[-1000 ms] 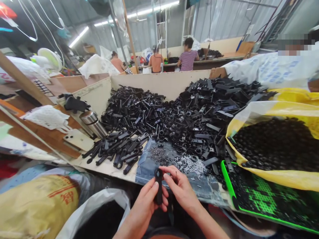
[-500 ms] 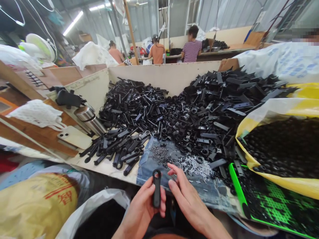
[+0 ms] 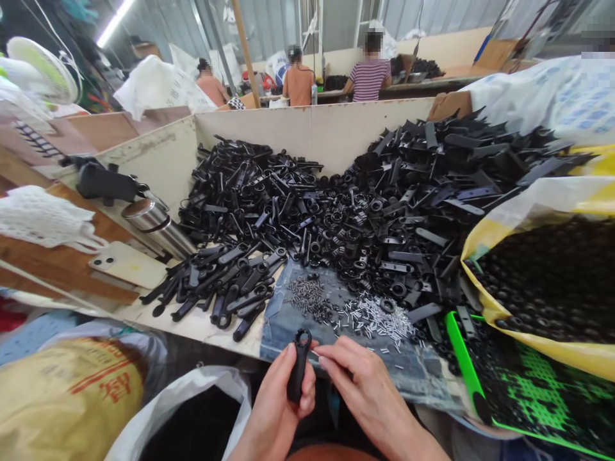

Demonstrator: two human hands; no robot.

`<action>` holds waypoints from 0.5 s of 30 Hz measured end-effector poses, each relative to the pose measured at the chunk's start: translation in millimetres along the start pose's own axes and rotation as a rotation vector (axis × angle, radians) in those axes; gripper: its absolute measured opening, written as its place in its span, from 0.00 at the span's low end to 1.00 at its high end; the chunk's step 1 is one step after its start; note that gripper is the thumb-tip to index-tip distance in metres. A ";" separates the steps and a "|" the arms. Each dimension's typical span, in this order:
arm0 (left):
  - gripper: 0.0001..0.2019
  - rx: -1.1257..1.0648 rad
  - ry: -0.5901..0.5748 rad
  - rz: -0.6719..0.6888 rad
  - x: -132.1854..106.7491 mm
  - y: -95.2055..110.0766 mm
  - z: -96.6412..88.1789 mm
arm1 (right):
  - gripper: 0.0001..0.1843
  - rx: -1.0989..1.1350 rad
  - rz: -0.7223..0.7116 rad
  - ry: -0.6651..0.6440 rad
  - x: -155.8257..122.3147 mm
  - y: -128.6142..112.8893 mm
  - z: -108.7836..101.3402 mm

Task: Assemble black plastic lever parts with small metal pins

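My left hand (image 3: pixel 278 397) is closed around a black ring-ended handle (image 3: pixel 298 368), its ring upward. Close by on the right, my right hand (image 3: pixel 358 378) pinches a small metal pin (image 3: pixel 313 353) at the handle's side, just below the ring. Whether the pin's tip is inside the handle I cannot tell. On the blue cloth (image 3: pixel 288 326) beyond my hands lie a pile of silvery pins (image 3: pixel 379 317) and a pile of darker small metal pieces (image 3: pixel 307 298). More ring-ended handles (image 3: pixel 240 275) lie to the left on the board.
Large heaps of black parts (image 3: pixel 254 192) fill the bench's back. At right are a yellow-white sack (image 3: pixel 473 256) of black rings and a green tray (image 3: pixel 461 365). A steel flask (image 3: pixel 158 221) and phone (image 3: pixel 127 266) stand left. A white sack (image 3: pixel 240 378) is below; people sit far behind.
My right hand has moved in to the handle, its fingers now pinched with the pin against the handle's side. The left hand keeps its hold, the handle slightly turned. The view has shifted slightly.
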State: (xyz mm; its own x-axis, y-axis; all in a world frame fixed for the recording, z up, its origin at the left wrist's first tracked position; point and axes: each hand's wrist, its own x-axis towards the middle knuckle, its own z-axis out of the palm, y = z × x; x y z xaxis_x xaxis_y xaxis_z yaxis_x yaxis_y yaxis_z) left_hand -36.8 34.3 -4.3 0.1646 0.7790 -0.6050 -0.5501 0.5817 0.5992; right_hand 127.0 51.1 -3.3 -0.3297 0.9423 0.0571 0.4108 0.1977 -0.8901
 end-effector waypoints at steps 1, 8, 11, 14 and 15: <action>0.24 0.000 -0.001 0.000 0.5 -0.4 0.2 | 0.16 0.002 0.004 -0.005 0.6 -0.7 -0.5; 0.25 0.060 0.030 0.018 5.0 -7.8 3.7 | 0.16 0.000 0.023 -0.029 1.6 2.1 2.1; 0.26 0.078 0.023 0.066 8.0 -12.8 3.9 | 0.17 -0.031 0.050 -0.029 2.9 4.3 1.5; 0.28 0.178 0.012 0.111 11.9 -18.5 1.5 | 0.15 -0.008 0.083 -0.040 5.2 4.4 -1.5; 0.29 0.248 0.016 0.140 13.2 -20.4 0.4 | 0.14 -0.001 0.093 -0.042 5.6 4.2 -2.3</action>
State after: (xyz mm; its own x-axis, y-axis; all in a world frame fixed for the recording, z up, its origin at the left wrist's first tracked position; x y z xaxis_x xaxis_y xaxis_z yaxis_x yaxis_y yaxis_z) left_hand -23.1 32.8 -24.3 0.0874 0.8532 -0.5143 -0.3491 0.5098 0.7863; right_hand 128.8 57.8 -5.7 -0.3257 0.9444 -0.0454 0.4421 0.1097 -0.8902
